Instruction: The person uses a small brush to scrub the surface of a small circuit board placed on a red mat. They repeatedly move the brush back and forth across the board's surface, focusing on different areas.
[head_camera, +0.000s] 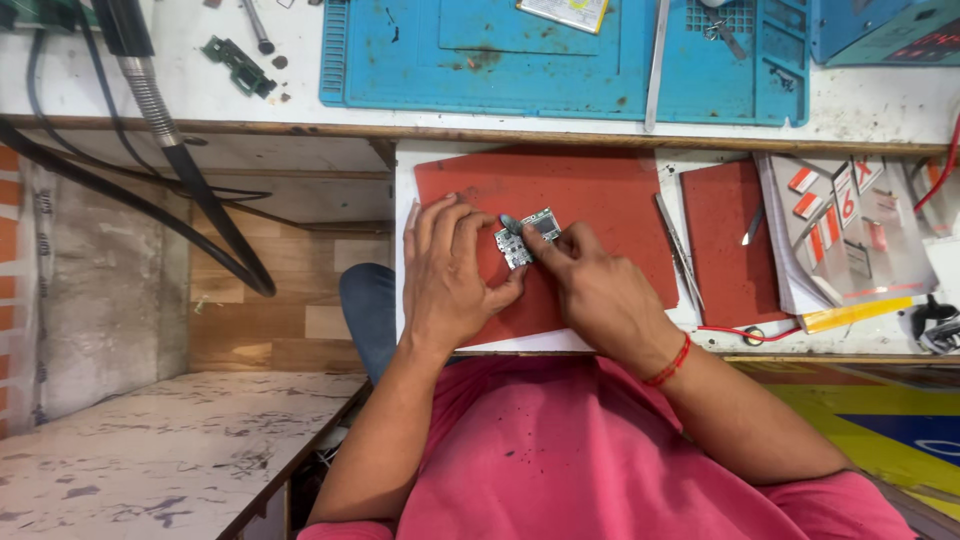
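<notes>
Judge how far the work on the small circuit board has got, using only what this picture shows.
Done: the bare circuit board already lies out of any casing on the red mat. In hand: the left hand steadies it while the right hand presses on its top. Left: the board is not in any housing; another board lies on the upper bench.

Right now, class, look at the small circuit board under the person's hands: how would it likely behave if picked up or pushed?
The circuit board looks thin and flat, so probably light and stiff rather than floppy. Lying flat on the red mat, it should slide, not roll or tip. Its exposed small parts suggest it is fragile; the left hand and right hand pin it by its edges.
</notes>
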